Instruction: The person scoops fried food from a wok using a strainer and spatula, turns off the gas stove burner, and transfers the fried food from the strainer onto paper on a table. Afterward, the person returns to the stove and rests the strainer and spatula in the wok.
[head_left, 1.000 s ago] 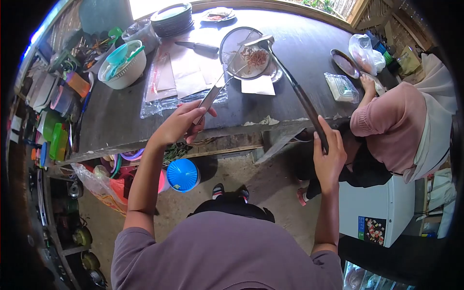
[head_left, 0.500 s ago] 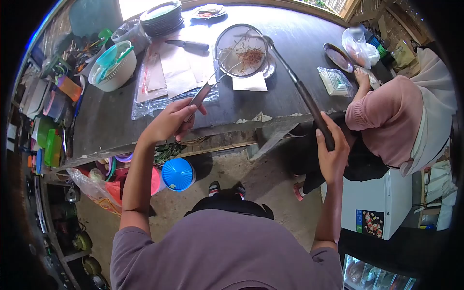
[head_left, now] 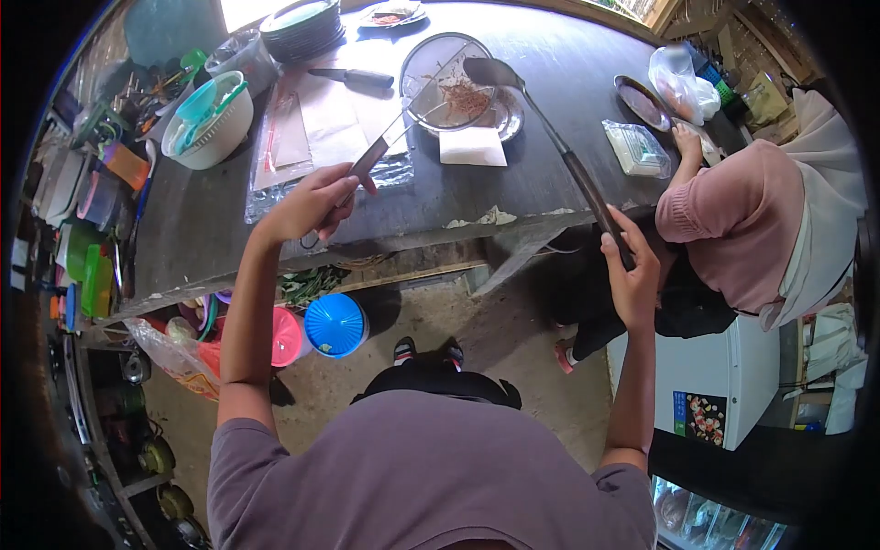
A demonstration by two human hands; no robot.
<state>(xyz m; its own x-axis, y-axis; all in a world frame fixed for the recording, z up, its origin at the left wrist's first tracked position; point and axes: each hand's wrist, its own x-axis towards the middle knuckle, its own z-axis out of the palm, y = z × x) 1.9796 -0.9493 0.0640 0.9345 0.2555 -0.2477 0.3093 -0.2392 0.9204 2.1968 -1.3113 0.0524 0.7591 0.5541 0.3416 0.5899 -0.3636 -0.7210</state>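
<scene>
My left hand is closed round the handle of a round mesh strainer, held over the table. Thin brown fried shreds lie in its mesh. With my right hand I grip the dark handle of a long spatula; its flat metal head is raised beside the strainer's right rim. Below the strainer, partly hidden by it, is a metal plate with a sheet of pale paper sticking out toward me.
On the dark table lie paper sheets, a knife, stacked plates and a white basket. At the right, a co-worker rests a hand near a plastic pack and an oval tray.
The spatula's head has come out of the strainer to its right and turned its flat face to view. The strainer has shifted slightly left, showing more of the plate beneath.
</scene>
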